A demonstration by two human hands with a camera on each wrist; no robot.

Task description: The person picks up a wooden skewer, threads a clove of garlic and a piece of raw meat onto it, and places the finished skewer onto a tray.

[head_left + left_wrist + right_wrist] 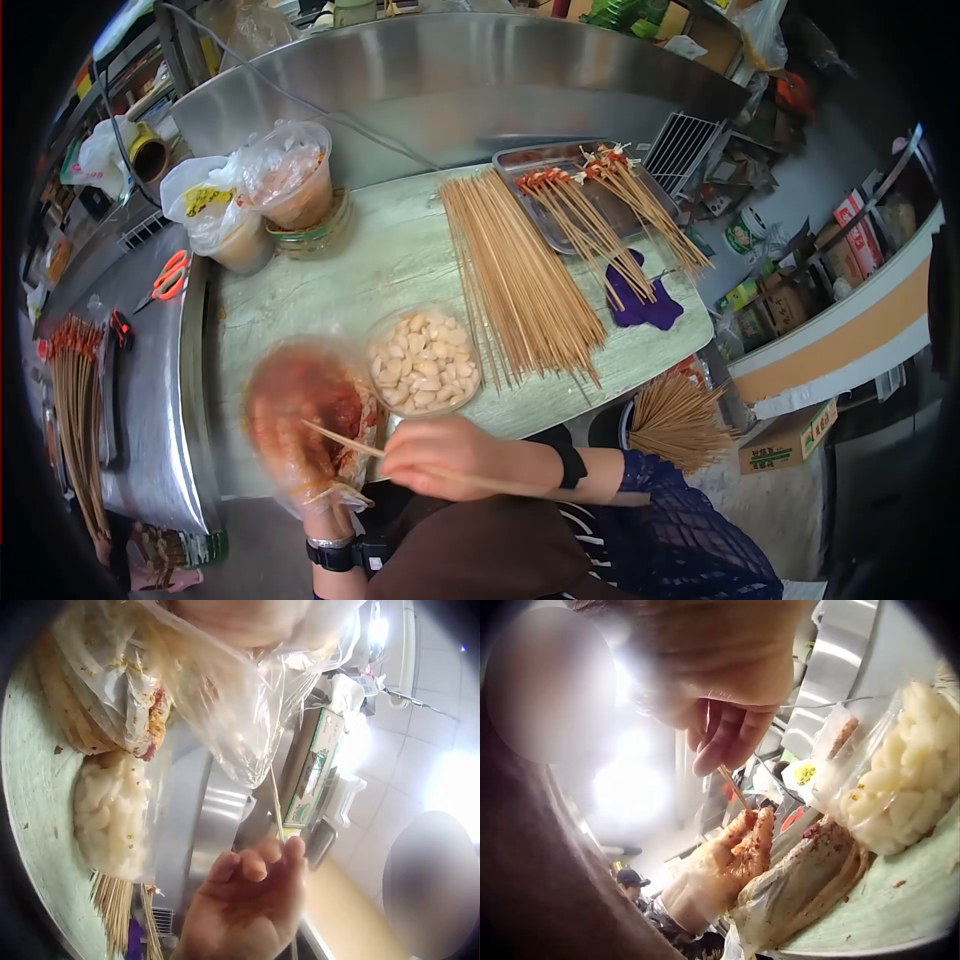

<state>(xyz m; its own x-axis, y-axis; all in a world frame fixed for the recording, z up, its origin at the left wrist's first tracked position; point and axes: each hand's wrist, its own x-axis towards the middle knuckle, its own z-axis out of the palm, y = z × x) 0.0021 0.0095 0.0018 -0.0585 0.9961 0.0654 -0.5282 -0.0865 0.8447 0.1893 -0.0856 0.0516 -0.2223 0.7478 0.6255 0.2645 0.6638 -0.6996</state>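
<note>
My left hand (285, 425), in a clear plastic glove smeared red, is blurred over a plastic-lined container of red-coated food (345, 405). In the right wrist view the gloved fingertips (759, 819) pinch together at the tip of a thin wooden skewer (735, 787); a small red-coated piece seems to be between them, hard to make out. My bare right hand (445, 460) grips the skewer (345, 440) partway along, its tip pointing left and its other end trailing right. Behind my hands stands a clear tub of peeled garlic cloves (425, 362).
A wide pile of bare skewers (520, 280) lies on the pale green board (330, 270). Behind it, a metal tray (515, 165) holds loaded skewers, beside a purple cloth (655, 310). Tubs with bags (300, 190) stand back left; orange scissors (170, 275) and more loaded skewers (75, 380) lie left.
</note>
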